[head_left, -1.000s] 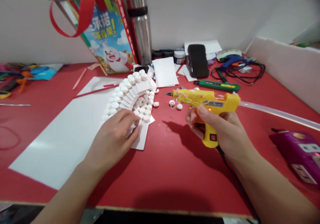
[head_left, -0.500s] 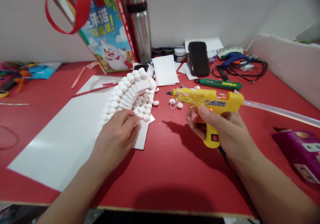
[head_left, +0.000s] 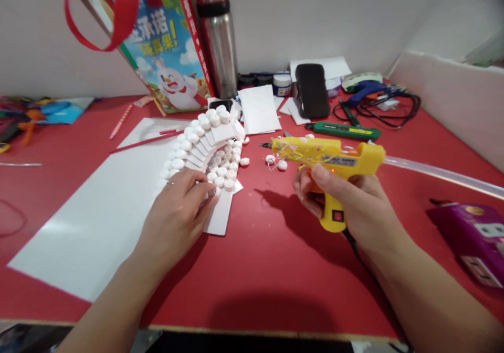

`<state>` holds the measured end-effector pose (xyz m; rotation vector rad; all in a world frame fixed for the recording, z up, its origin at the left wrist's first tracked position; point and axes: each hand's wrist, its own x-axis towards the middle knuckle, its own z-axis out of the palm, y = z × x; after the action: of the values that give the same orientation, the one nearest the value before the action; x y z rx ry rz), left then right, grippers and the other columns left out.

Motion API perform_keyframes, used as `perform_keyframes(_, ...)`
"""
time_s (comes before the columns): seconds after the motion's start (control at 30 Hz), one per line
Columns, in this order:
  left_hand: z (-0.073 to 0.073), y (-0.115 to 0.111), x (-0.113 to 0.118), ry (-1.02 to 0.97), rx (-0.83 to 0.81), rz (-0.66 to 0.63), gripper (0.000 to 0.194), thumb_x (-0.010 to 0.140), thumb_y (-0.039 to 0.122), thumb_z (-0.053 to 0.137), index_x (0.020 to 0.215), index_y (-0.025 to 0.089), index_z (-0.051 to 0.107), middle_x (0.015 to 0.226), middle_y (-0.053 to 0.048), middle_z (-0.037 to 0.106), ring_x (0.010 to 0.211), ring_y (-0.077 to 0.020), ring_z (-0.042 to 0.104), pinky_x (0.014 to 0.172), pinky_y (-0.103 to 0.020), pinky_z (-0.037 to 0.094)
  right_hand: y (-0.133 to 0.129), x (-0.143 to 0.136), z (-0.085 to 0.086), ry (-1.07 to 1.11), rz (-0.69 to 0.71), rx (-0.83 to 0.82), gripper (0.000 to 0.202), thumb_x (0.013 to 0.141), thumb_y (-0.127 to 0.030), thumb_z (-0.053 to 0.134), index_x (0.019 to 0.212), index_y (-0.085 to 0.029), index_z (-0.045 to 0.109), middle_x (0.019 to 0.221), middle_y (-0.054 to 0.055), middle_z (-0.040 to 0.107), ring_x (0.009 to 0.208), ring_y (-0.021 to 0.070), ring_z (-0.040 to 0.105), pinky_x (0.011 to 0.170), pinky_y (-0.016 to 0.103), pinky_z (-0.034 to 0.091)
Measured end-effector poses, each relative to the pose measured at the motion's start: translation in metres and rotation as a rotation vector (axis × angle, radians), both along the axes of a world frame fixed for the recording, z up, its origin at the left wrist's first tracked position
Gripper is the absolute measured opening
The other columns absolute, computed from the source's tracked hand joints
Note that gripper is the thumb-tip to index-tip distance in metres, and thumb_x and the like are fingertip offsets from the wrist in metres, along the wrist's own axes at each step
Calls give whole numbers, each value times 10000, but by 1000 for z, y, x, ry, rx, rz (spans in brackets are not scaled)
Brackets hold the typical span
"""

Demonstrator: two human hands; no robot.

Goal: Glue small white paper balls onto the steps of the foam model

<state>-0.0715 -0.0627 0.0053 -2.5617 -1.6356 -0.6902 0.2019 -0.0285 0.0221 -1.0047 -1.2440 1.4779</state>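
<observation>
My right hand [head_left: 346, 195] is wrapped around the grip of a yellow hot glue gun [head_left: 307, 148]; its small light glows, and the nozzle points left. A clear glue stick [head_left: 441, 170] runs out of its rear. My left hand [head_left: 181, 203] has its fingers bent together on a small white round piece [head_left: 217, 191] at the lower end of a white model [head_left: 200, 152]. Rows of similar white pieces cover the model's curved outer side and its base, with steps between. Part of the model is hidden behind the left hand. A few loose white pieces [head_left: 282, 165] lie near the nozzle.
A white sheet [head_left: 86, 211] lies under the model's left side on the red table [head_left: 268, 279]. Behind stand a printed box [head_left: 169, 54] and a steel flask [head_left: 219, 43]. A green cutter [head_left: 346, 131], a black phone [head_left: 312, 91], cables and a purple box [head_left: 472, 237] are at the right.
The left hand shifts very slightly at the model's lower end, and a white piece now shows by its fingertips. The glue gun stays almost still; the view has moved a little.
</observation>
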Motion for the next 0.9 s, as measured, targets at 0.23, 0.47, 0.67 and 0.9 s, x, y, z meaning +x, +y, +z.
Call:
perform_keyframes(0.23, 0, 1, -6, -48, -28, 9, 168, 974, 234, 602, 1119, 160, 648, 1111, -98, 603, 1032, -240, 613, 897, -380, 504, 0, -1, 0, -5, -34, 2, 372, 855, -494, 755, 673, -184, 658, 647, 19, 588, 522, 119, 500, 454, 263, 349)
perform_keyframes(0.47, 4, -3, -8, -129, -45, 20, 164, 963, 234, 627, 1108, 176, 675, 1093, -76, 598, 1027, -212, 617, 906, -349, 496, 0, -2, -1, 21, -55, -1, 329, 855, -461, 767, 700, -184, 683, 674, 33, 607, 583, 140, 548, 452, 253, 364)
perform_keyframes(0.67, -1, 1, -4, -124, -15, -12, 130, 968, 185, 609, 1045, 170, 712, 1046, -76, 602, 957, -201, 615, 820, -335, 498, 1, -1, -1, 27, -43, 10, 320, 876, -444, 756, 710, -180, 685, 680, 40, 608, 557, 136, 536, 448, 266, 362)
perform_keyframes(0.9, -3, 3, -4, -62, 36, -41, 146, 959, 161, 611, 1046, 159, 728, 1047, -96, 626, 966, -228, 606, 806, -362, 492, 2, 0, -3, 26, -41, 14, 279, 884, -433, 751, 721, -211, 706, 693, 38, 614, 547, 139, 531, 443, 269, 359)
